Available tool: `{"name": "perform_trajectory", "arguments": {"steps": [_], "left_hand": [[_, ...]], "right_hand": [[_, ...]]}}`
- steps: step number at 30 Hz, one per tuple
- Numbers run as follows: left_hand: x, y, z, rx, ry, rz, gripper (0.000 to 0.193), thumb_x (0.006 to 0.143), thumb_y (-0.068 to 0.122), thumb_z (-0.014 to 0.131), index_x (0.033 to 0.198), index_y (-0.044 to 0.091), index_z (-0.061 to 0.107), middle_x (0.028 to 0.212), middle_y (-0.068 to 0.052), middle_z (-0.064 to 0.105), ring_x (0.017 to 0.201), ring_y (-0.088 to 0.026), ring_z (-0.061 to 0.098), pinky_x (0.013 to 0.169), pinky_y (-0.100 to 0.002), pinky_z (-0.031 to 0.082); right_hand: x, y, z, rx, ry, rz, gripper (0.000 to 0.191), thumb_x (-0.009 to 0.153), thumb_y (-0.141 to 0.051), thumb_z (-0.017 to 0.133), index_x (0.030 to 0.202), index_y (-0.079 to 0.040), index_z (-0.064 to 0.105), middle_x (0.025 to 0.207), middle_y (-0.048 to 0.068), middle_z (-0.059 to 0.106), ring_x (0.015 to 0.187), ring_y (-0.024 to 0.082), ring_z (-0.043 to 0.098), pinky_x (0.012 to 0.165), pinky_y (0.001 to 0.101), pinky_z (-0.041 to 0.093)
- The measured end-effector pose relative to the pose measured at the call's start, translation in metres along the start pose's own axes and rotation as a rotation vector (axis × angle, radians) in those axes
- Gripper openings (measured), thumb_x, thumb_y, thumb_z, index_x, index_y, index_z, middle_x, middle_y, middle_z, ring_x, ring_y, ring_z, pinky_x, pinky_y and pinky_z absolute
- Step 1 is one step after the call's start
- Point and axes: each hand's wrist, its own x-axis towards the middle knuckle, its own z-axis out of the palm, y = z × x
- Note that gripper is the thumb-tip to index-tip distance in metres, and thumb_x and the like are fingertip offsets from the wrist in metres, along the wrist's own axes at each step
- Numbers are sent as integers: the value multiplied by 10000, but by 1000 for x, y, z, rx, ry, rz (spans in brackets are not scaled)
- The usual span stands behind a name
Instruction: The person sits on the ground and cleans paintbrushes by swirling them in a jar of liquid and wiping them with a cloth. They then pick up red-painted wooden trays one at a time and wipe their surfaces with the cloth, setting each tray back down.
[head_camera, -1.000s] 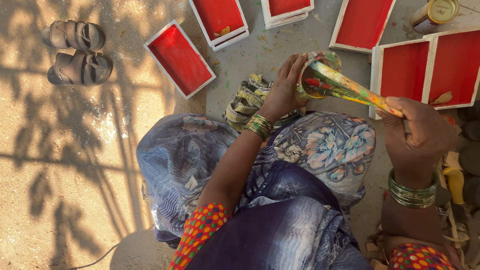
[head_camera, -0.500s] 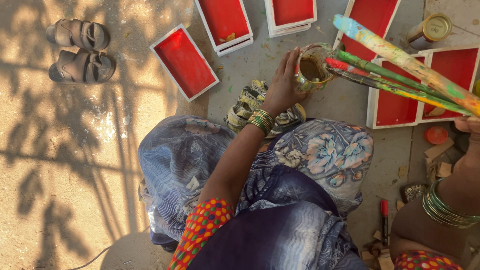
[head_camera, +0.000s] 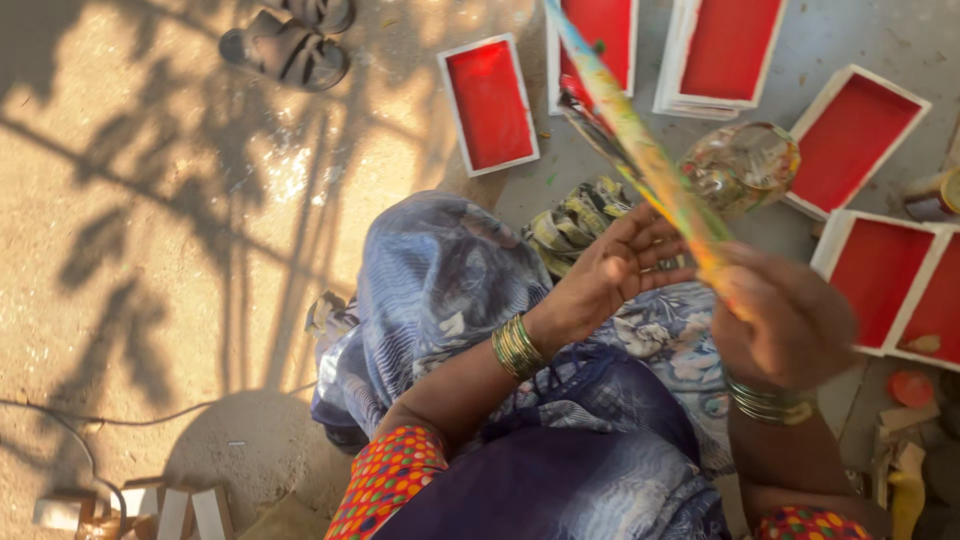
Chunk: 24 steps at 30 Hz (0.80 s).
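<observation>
Gripping a bundle of paint-smeared brushes (head_camera: 640, 150), the right hand (head_camera: 785, 320) has its fingers closed round the handles. The left hand (head_camera: 615, 265) touches the bundle with fingers open, above the lap. A paint-streaked glass jar (head_camera: 742, 165) stands just beyond, among red trays (head_camera: 490, 105) on the floor.

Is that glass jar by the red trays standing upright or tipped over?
Upright, it seems: the glass jar sits on the ground with its round mouth facing the camera. No hand touches it; the left hand is nearest. Contents: cannot tell.
</observation>
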Motion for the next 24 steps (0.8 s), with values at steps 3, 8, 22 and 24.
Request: {"name": "perform_trajectory", "arguments": {"steps": [3,8,22,24], "left_hand": [[-12,50,14,-228,36,229,838,1025,534,630,1675,136,281,1609,-164,430,1481,-293,459,1244,-439,390],[-39,102,-22,-247,504,353,527,1130,302,544,1545,15,392,1242,-175,662,1149,-303,661,1063,-447,537],[-79,153,-160,-8,525,410,438,1051,147,564,1462,33,468,753,-33,574,676,-178,608,735,-377,541],[-76,152,-165,-12,509,423,481,1041,164,580,1490,48,454,729,-17,545,644,-161,578,720,-370,530]], "right_hand": [[30,-27,56,151,-77,-260,198,965,-25,824,1111,-56,693,1142,126,737,988,288,751,826,406,607],[49,-60,138,345,-198,-455,290,903,28,761,1183,-32,711,1229,159,692,1047,326,745,872,420,628],[-79,25,142,129,-471,-133,314,952,-28,748,1252,-66,662,1291,137,641,1199,355,650,1033,471,561],[-117,55,117,13,-522,31,311,992,-64,725,1296,-91,665,1335,127,645,1211,320,638,1018,431,552]]}}
